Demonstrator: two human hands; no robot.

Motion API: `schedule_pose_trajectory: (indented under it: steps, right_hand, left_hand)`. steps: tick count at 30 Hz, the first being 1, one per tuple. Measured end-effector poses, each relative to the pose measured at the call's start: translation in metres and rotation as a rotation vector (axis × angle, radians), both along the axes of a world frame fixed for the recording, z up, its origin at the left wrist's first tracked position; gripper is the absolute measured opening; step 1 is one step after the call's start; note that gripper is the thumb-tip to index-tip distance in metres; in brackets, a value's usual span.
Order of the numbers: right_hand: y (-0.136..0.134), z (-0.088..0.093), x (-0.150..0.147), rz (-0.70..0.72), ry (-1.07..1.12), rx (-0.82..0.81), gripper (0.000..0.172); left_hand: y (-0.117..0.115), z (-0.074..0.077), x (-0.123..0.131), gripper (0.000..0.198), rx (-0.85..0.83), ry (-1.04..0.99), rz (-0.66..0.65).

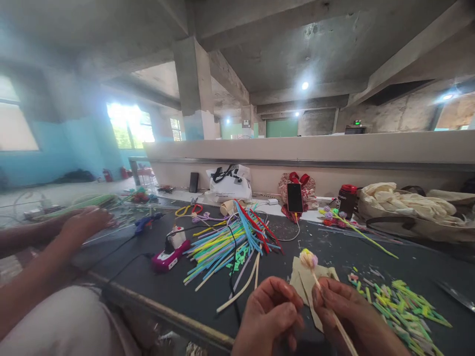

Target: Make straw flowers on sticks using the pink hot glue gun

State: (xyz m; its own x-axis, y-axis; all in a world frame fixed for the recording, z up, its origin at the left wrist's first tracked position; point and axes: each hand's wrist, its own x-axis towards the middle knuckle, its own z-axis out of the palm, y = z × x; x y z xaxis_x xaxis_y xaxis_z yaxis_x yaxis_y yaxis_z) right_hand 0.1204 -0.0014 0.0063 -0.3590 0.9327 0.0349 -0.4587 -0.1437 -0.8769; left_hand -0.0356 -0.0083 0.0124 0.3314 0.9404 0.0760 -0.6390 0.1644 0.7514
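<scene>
My right hand (351,309) is closed around the pale stem of a small pipe-cleaner flower (307,259), whose fuzzy head is cream, yellow and lilac. The head points up and away from me. Just left of it, my left hand (270,314) has its fingers curled in and thumb pressed near the index finger; anything between them is hidden. Behind the hands lies a beige piece of cloth or paper (298,278) on the black table. Short cut pieces of green and yellow pipe cleaner (404,304) are scattered to the right of my right hand.
A heap of long coloured pipe cleaners (222,242) lies mid-table, beside a purple power strip (171,254) with cables. Yellow-and-orange scissors (188,210), a phone (295,198) and a dark bottle (347,200) stand or lie farther back. Another person's arm (74,232) reaches in from the left.
</scene>
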Motion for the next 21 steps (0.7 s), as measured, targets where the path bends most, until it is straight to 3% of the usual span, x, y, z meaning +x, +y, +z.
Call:
schedule_pose_trajectory:
  steps: [7,12,21]
  right_hand:
    - [0.002,-0.001,0.004,0.058,0.108,-0.05,0.023]
    - [0.009,-0.012,0.008,0.142,0.163,0.008,0.028]
    - [0.008,-0.013,0.008,0.149,0.151,0.0,0.03]
  left_hand:
    - [0.003,-0.005,0.001,0.012,0.014,0.052,0.062]
    - [0.001,0.001,0.004,0.019,0.013,0.117,0.066]
    - [0.002,0.006,0.009,0.018,0.013,0.213,0.035]
